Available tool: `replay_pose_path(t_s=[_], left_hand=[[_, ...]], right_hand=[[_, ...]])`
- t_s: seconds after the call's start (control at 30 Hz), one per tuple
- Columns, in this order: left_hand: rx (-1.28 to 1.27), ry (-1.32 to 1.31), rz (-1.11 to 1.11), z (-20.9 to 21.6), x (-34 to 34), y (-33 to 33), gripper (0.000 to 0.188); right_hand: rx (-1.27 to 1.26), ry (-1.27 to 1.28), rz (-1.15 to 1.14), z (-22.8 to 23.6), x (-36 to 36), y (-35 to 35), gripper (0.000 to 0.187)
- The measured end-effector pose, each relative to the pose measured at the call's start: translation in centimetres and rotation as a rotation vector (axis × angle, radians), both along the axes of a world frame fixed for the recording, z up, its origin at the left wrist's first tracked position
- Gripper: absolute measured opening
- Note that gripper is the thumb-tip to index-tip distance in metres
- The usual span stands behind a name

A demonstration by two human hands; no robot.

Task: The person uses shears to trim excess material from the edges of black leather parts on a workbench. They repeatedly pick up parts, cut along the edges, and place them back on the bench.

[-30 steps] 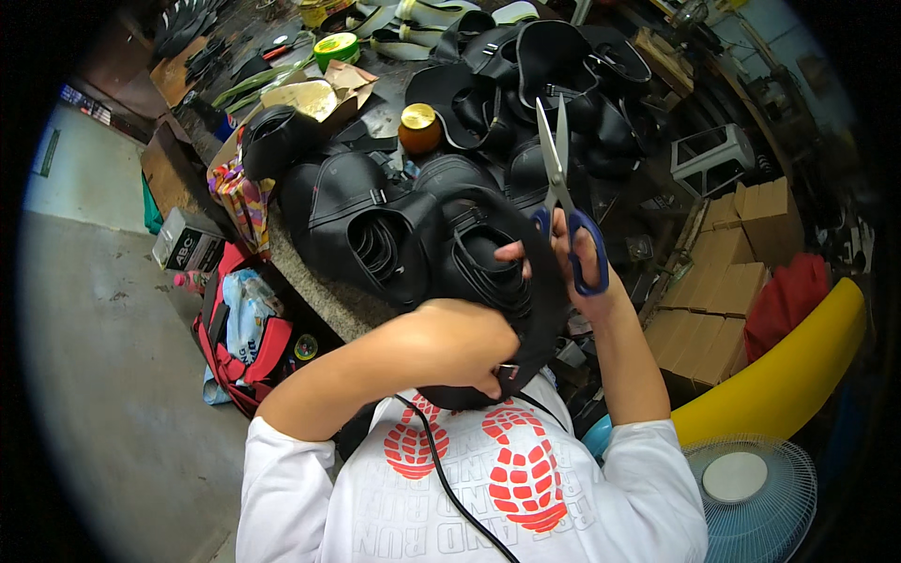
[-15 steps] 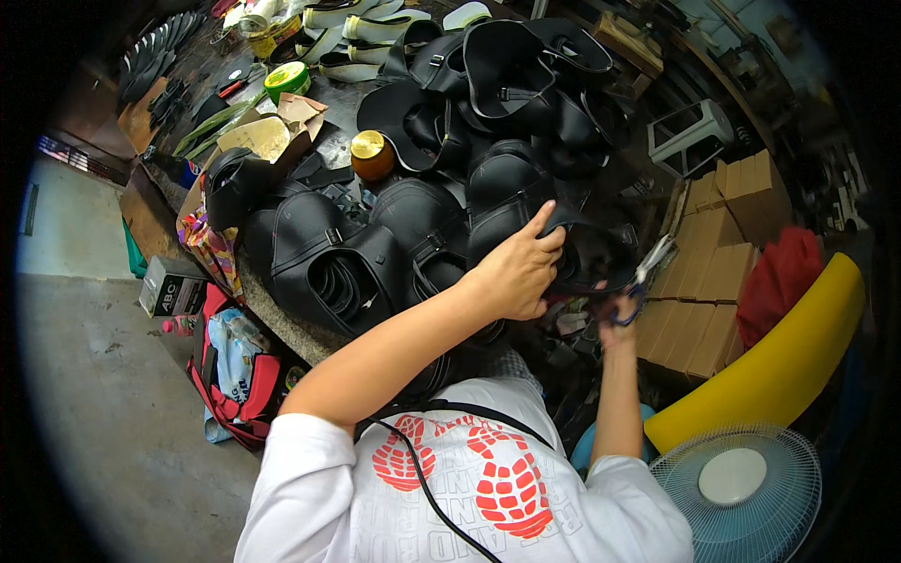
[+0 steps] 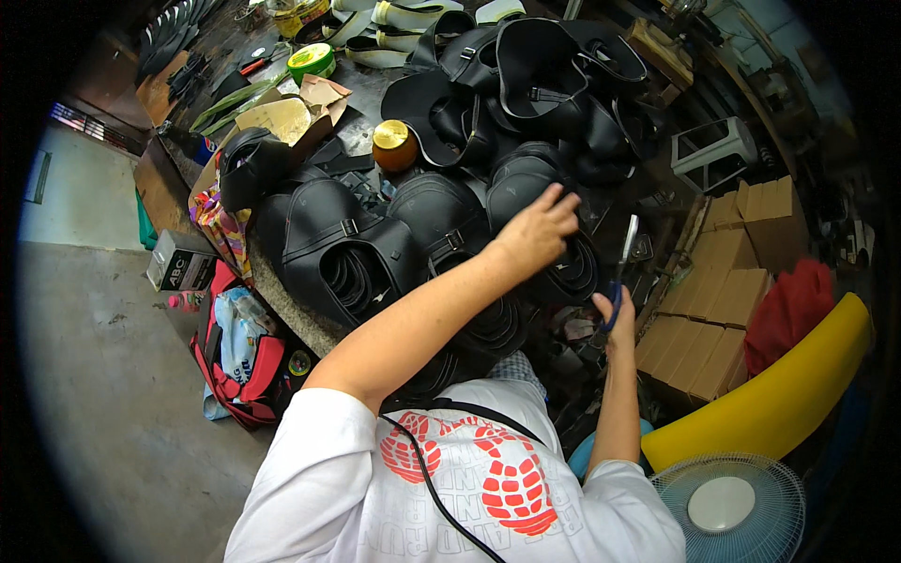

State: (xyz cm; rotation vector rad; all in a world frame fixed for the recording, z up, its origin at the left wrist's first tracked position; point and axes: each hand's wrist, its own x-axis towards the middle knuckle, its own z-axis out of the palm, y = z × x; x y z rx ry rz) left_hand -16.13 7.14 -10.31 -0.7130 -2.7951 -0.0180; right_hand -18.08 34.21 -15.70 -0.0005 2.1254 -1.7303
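Note:
My left hand (image 3: 540,230) reaches across to a black leather piece (image 3: 518,180) in the right of the front row; its fingers are stretched and apart, and I see nothing gripped in them. Just right of it, my right hand (image 3: 618,327) is closed on blue-handled scissors (image 3: 627,263), the blades pointing up and away. Beside my left forearm lie more black leather pieces, one with a buckled strap (image 3: 349,228) and coiled black strips (image 3: 349,281) inside its opening. Another black piece with coiled strips (image 3: 574,272) lies under my left hand.
More black pieces (image 3: 540,70) are heaped at the back. An orange jar with a gold lid (image 3: 394,145) and a green tin (image 3: 312,62) stand on the table. Brown cardboard boxes (image 3: 718,258), a yellow curved object (image 3: 765,385) and a fan (image 3: 723,507) are at right; a red bag (image 3: 267,366) is at left.
My left hand has let go of a black piece's edge, and its fingers have straightened. The scissors now stand more upright in my right hand. The view has shifted slightly.

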Motion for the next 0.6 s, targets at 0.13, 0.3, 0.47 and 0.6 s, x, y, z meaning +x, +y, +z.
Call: replay_pose_path(t_s=[0.13,0.3,0.47,0.6], left_hand=[[0.08,-0.169,0.121,-2.7,-0.3,-2.7,0.029],[0.555,-0.292,0.086,-2.1,-1.8,-4.2,0.035],[0.922,0.414,0.689,-0.4,-4.9,-7.2,0.061],[1.131,-0.28,1.052,0.1,-6.3,-11.5,0.091]], right_hand=[[-0.032,-0.027,0.014,-0.2,2.4,-2.8,0.027],[0.263,0.218,-0.053,-1.0,1.9,-2.9,0.031],[0.041,0.162,-0.161,-0.6,2.0,-2.2,0.025],[0.05,0.187,-0.163,-0.3,2.4,-2.6,0.023]])
